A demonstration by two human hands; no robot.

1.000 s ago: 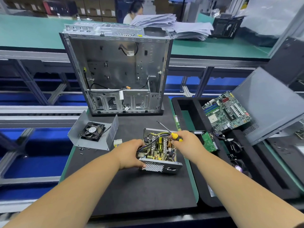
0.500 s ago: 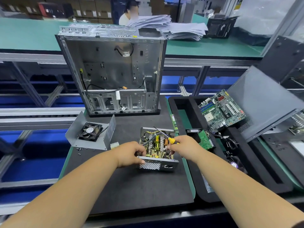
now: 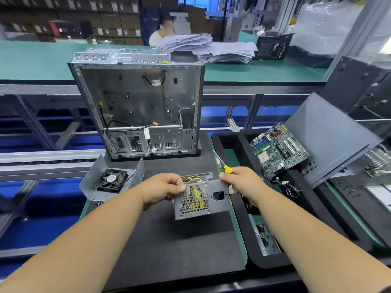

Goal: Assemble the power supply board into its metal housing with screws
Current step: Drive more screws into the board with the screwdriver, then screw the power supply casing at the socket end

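The metal power supply housing [image 3: 218, 205] is lifted off the black mat and tipped so its perforated grille side faces me; yellow parts and wires of the board show through the holes. My left hand [image 3: 163, 190] grips its left edge. My right hand [image 3: 243, 182] grips the housing's right top edge and also holds a yellow-handled screwdriver [image 3: 221, 161], whose shaft points up and away to the left.
The housing's cover with a black fan [image 3: 112, 179] lies left on the black mat [image 3: 169, 240]. An open PC case [image 3: 139, 106] stands behind. A black tray [image 3: 239, 144] at right holds a motherboard [image 3: 279, 151] and a grey panel [image 3: 330, 138].
Both hands raised the housing off the mat and tipped it toward me, grille side now facing up front. The screwdriver tip came out of the housing and points away.
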